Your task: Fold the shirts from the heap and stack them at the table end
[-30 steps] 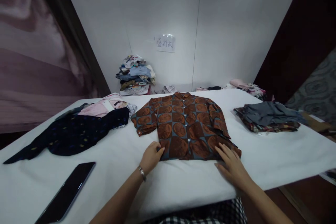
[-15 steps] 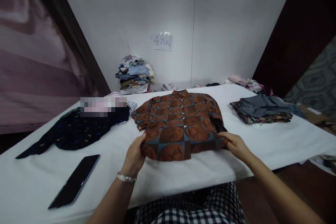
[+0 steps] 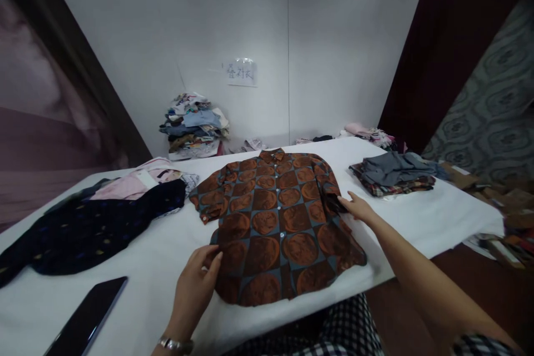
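A brown and blue button-up shirt (image 3: 267, 222) with round orange prints lies front up and spread out, its collar pointing away from me. At its lower left edge is my left hand (image 3: 198, 278), thumb and forefinger pinched close together on the cloth. My right hand (image 3: 357, 207) grips the end of the short right sleeve, where the dark inside of the cuff shows. The left sleeve lies out to the side. Beyond my right hand, the shirt's lower right corner spreads loosely near the table's front edge.
A white-covered table (image 3: 167, 239) bears a dark patterned garment (image 3: 104, 228) and pink clothing (image 3: 133, 181) at left. A phone-like dark slab (image 3: 89, 314) lies front left. Folded clothes (image 3: 387, 172) are stacked at right, and a taller clothes pile (image 3: 194, 128) stands by the wall.
The shirt's hem has come down flat and nearer to me. My right hand has moved from the lower right edge up to the right sleeve. The view has shifted right.
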Demonstrator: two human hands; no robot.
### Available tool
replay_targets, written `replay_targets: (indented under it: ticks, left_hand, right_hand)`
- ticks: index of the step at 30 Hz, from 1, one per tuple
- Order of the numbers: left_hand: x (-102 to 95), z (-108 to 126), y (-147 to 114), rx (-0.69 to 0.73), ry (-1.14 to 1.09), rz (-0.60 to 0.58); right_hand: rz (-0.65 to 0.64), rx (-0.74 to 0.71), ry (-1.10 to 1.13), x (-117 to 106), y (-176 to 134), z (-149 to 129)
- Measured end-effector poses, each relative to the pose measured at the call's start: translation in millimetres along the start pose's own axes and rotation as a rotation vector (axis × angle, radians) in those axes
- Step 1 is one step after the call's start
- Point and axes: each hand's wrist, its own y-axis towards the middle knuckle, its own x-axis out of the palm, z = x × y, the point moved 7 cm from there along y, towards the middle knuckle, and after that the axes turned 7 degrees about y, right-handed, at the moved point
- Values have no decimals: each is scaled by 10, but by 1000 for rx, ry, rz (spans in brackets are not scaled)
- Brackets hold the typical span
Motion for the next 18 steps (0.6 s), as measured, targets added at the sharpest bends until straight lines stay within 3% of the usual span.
replay_targets:
  ticks: [3, 5, 8, 11, 13, 15, 18]
  left_hand:
    - [40, 124, 30, 38, -77, -5]
    - [92, 198, 63, 47, -126, -37]
    - [208, 341, 146, 49, -211, -114]
    - [395, 564, 287, -28, -351, -239]
    - [565, 792, 414, -115, -528, -350]
    - [754, 1084, 568, -198, -781, -467]
    - [1056, 1519, 811, -325, -1185, -662]
  right_hand:
    - [16, 20, -4, 166, 158, -20]
    - [60, -8, 30, 160, 236, -80]
    - [203, -46, 95, -71, 376, -267]
    - [364, -156, 159, -332, 451, -710]
    - [375, -347, 209, -319, 355, -1181]
    - [270, -748, 266, -118, 16, -1771]
    - [-148, -1194, 200, 450, -733, -2325]
